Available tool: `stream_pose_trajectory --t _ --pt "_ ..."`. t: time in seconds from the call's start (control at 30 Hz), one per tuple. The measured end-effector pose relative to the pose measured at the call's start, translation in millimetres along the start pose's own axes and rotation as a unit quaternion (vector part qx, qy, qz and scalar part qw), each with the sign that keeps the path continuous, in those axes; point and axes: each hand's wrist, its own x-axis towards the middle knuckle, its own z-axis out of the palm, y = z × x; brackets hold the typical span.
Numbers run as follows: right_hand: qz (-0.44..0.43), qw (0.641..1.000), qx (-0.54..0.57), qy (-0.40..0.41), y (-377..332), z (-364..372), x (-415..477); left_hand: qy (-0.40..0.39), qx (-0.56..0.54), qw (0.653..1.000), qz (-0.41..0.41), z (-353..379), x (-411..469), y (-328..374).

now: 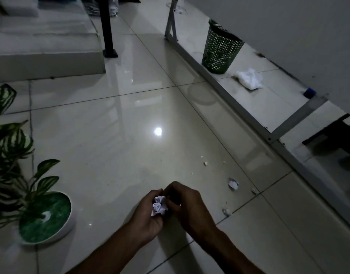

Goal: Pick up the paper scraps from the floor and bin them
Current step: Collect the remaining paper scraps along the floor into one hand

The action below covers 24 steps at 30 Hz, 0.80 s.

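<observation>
Both hands meet low over the glossy tiled floor (115,147). The left hand (148,216) cups a crumpled paper wad (159,207), and the right hand (187,206) closes against it from the other side. Small scraps (233,183) lie on the tiles to the right. A green mesh bin (219,49) stands far off beside a metal frame (225,87), a white bag (249,78) near it. A potted plant (45,216) sits at left.
</observation>
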Motion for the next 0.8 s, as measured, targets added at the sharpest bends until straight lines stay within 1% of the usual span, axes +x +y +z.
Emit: stream_pose_trajectory --t 0.07,0.13,0.23,0.33,0.4,0.47,0.53,0.57,0.67,0.73,0.8 --pt "-0.031 0.998 -0.055 0.018 -1.9 1.2 -3.0 -0.001 0.009 1.0 -0.008 2.1 -1.8 -2.6" --pt "-0.052 0.996 -0.054 0.049 -3.7 -1.2 -6.0 0.001 0.021 1.0 -0.008 5.0 -2.9 -3.7" --pt "-0.032 0.996 0.008 0.077 -4.4 -11.1 -12.5 -0.004 0.027 1.0 -0.002 16.0 -5.0 -3.5" --pt "0.003 0.991 0.088 0.105 -0.4 -23.7 -11.4 -0.043 0.028 0.999 -0.006 26.9 -4.6 -0.3" --pt "0.007 0.984 0.117 0.132 4.1 -29.6 -6.6 -0.064 0.011 0.998 -0.008 30.6 -2.4 1.5" --pt "0.027 0.97 0.18 0.163 13.9 -33.4 1.2 -0.073 -0.002 0.997 -0.004 31.6 0.9 1.8" --pt "0.072 0.953 0.218 0.197 28.4 -35.5 12.6 -0.071 -0.017 0.997 -0.008 30.4 6.0 0.6" --pt "0.096 0.952 0.203 0.207 37.1 -36.0 18.9 -0.07 -0.022 0.997 -0.013 29.8 8.1 -0.2" --pt "0.146 0.968 0.071 0.192 62.7 -32.5 34.8 -0.072 -0.03 0.997 -0.026 26.0 11.5 -0.6" --pt "0.132 0.973 0.011 0.187 72.5 -28.5 45.8 -0.072 -0.028 0.996 -0.034 23.0 12.4 0.4" --pt "0.11 0.975 -0.025 0.189 75.0 -26.3 57.1 -0.068 -0.03 0.996 -0.04 20.9 12.6 1.8"
